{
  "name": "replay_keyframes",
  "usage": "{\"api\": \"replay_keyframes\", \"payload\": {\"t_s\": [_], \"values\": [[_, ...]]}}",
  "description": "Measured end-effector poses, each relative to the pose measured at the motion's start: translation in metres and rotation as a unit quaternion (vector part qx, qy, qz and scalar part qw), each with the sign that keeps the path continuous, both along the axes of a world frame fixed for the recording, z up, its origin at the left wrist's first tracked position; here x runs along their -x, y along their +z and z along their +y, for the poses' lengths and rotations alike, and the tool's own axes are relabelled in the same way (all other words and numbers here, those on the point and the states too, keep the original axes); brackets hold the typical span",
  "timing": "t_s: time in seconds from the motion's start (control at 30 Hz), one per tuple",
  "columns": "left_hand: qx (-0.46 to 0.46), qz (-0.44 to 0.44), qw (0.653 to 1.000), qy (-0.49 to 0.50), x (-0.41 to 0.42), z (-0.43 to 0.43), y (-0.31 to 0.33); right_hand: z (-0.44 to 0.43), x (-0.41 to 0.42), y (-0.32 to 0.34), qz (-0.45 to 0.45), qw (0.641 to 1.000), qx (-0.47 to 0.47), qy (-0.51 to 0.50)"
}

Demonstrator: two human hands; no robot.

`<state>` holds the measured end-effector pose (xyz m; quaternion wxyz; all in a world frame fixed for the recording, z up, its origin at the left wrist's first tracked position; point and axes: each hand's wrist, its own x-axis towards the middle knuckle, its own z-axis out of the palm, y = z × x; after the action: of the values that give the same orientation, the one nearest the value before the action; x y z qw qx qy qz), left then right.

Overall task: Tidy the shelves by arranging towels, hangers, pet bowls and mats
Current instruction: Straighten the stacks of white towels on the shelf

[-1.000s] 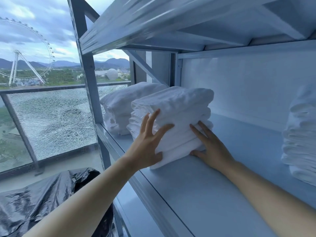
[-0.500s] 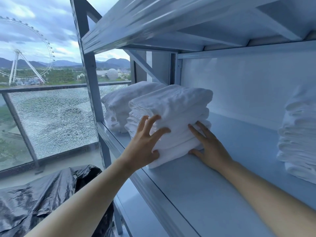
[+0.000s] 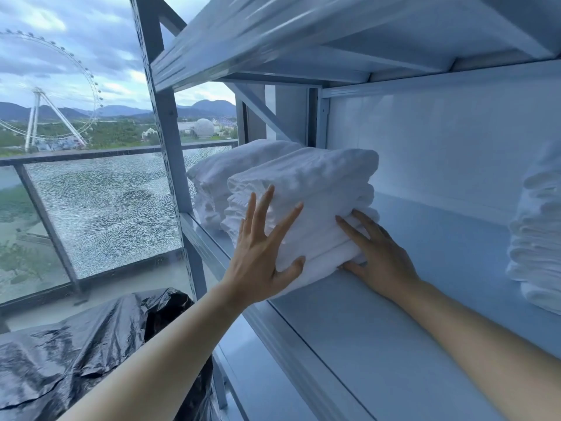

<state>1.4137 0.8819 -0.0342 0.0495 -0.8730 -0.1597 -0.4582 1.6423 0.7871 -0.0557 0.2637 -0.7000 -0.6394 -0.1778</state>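
At the front edge of the shelf (image 3: pixel 425 314), mid-frame, left hand (image 3: pixel 261 256) and right hand (image 3: pixel 384 256) press straight-fingered against the towel stack (image 3: pixel 309 183), open room rightward.

both arms outstretched, left hand (image 3: pixel 261 262) and right hand (image 3: pixel 383 260) flat.

Only one view is given, taken from the head: the shelf (image 3: pixel 394 323) is seen from close by, faced forward, slightly downward and leftward.

Soft, nubby white cloth, matt, for the towel stack (image 3: pixel 309 189). Smooth painted metal with a faint sheen for the shelf (image 3: pixel 394 299). Glossy, crinkled black plastic sheet (image 3: pixel 76 354). Crazed, shattered glass panel (image 3: pixel 103 214).
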Motion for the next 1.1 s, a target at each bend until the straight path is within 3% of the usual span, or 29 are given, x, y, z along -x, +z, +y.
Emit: {"api": "replay_keyframes", "payload": {"t_s": [0.63,0.93,1.1], "values": [[0.013,-0.054,0.998,0.006,-0.016,0.014,-0.017,0.005,0.000,-0.001,0.004,1.000,0.002,-0.002],[0.034,-0.034,0.998,0.042,-0.028,0.016,-0.020,0.016,-0.001,-0.001,0.047,0.999,0.015,0.020],[0.033,-0.048,0.997,0.052,-0.033,0.016,-0.021,0.008,-0.002,-0.003,0.047,0.999,0.012,-0.013]]}}
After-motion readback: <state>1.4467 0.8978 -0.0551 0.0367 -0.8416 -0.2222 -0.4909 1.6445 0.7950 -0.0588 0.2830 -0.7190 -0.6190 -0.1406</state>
